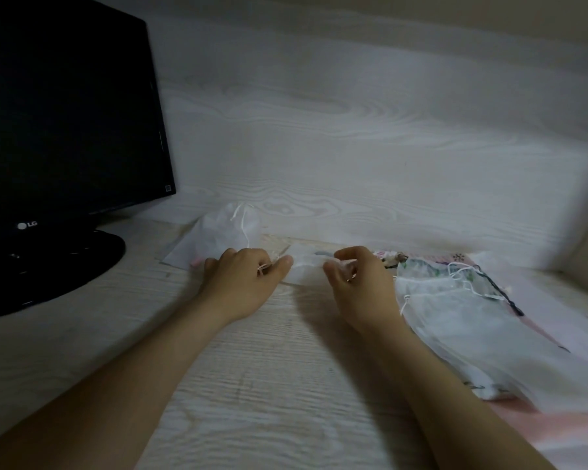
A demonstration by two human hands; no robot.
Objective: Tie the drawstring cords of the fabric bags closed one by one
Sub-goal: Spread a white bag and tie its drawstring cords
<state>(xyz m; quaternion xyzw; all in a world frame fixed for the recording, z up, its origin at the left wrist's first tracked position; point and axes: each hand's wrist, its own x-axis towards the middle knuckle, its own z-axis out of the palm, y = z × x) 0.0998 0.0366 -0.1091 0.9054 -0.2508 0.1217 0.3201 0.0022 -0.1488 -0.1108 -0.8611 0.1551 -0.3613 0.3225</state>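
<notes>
Gently now: my left hand (pixel 245 283) and right hand (pixel 364 290) each pinch a cord (pixel 262 269); I should pull evenly to cinch the bag (pixel 304 266).

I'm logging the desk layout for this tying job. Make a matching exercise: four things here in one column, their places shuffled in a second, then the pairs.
1. monitor
2. bag with gathered top
3. flat bag
4. stack of sheer bags

A. between the left hand and right hand, which pinch its cords
B. far left of the desk
C. right of the right hand, on a pink mat
D. just behind the left hand

Pairs: 1-B, 2-D, 3-A, 4-C
</notes>
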